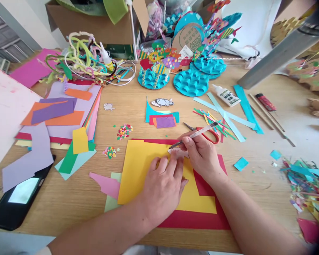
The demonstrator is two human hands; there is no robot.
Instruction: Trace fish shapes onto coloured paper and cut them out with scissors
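Note:
A sheet of yellow paper (138, 166) lies over a sheet of red paper (196, 220) at the table's near side. On the yellow sheet is a small white fish-shaped paper cutout (178, 152). My left hand (163, 184) rests palm down, its fingertips pressing the cutout's lower edge. In my right hand (202, 152) is a pen (202, 131), its tip on the yellow paper at the cutout's left end. Just behind this hand lie red-handled scissors (211, 134), partly covered by the hand and pen.
Paper confetti piles (124, 131) and a drawn fish (162, 102) lie beyond the sheets. A glue bottle (228, 96) and paper strips are at right. Stacked coloured paper (58, 132) and a phone (18, 198) are at left. Blue egg-tray crafts (191, 83) stand behind.

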